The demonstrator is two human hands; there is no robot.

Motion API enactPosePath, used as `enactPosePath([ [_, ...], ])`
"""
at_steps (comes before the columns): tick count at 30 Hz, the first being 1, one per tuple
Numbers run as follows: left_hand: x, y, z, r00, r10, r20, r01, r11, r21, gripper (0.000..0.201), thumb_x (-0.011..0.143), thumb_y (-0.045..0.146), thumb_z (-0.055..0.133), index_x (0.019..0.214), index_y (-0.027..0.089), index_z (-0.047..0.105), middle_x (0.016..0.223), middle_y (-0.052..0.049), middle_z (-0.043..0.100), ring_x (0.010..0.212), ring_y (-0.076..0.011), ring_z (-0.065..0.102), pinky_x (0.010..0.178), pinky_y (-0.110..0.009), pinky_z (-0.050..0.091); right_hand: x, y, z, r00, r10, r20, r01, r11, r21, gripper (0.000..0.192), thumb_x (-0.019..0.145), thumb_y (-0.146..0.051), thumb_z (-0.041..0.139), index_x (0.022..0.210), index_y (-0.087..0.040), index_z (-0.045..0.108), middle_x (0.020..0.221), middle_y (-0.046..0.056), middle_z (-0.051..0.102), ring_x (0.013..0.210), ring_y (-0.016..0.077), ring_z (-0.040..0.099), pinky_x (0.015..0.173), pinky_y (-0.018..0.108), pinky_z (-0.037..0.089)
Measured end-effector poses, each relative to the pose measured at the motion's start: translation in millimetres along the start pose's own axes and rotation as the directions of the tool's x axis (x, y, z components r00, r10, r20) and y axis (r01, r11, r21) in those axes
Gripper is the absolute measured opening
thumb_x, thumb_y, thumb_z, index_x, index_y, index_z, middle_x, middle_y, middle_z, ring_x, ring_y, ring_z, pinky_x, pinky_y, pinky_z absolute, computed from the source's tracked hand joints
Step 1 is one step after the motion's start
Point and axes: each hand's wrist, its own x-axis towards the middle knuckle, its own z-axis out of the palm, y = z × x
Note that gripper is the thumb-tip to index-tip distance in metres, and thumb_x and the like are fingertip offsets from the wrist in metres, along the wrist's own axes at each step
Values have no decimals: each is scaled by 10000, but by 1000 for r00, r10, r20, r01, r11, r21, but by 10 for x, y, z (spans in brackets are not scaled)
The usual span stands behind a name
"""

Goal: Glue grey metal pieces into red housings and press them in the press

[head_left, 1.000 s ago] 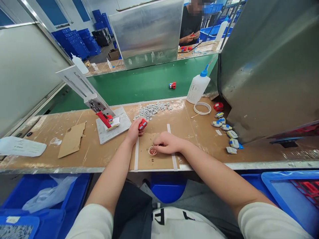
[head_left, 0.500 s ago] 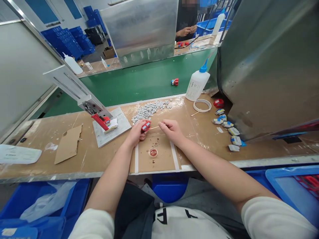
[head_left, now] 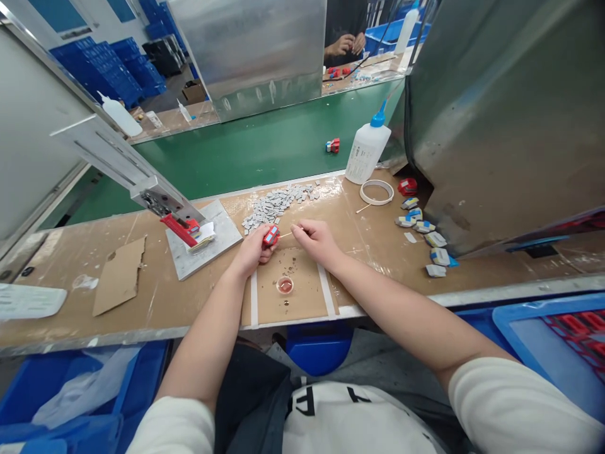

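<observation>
A brown taped table [head_left: 378,239] fronts a green conveyor belt [head_left: 265,151] between metal panels. The left hand [head_left: 250,249] pinches a small red part [head_left: 271,235]; the right hand [head_left: 317,238], fingers pressed together, holds a thin stick [head_left: 285,234] (tip hard to make out) against it.

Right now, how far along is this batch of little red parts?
Looks done: one red part lies out on the green belt. In hand: the left hand holds a red part while the right hand touches a thin stick to it. Left: the pile of grey chips and the blue-and-white pieces lie untouched.
</observation>
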Motion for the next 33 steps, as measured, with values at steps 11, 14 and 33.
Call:
enactPosePath([
  [11,44,-38,-7,1000,-15,-17,15,1000,21,326,938,536,593,955,223,505,593,60,490,357,-28,176,389,-153,81,31,18,18,999,15,30,-14,999,-32,506,993,-506,506,632,-229,283,614,-48,270,595,110,298,602,288,241],
  [14,50,-27,-22,1000,-26,14,27,999,-44,428,908,619,611,878,213,479,609,56,477,379,-23,159,389,-157,66,1,-47,-59,991,-33,129,29,999,35,508,1005,-508,485,628,-229,291,605,-48,280,581,106,294,598,281,255],
  [33,79,-3,-181,949,193,-250,-253,938,-236,424,913,649,552,979,232,520,612,97,260,398,-56,147,403,-175,81,584,252,321,967,242,80,-147,786,-600,144,937,-357,730,1003,-230,736,1138,85,704,964,227,649,790,316,461],
])
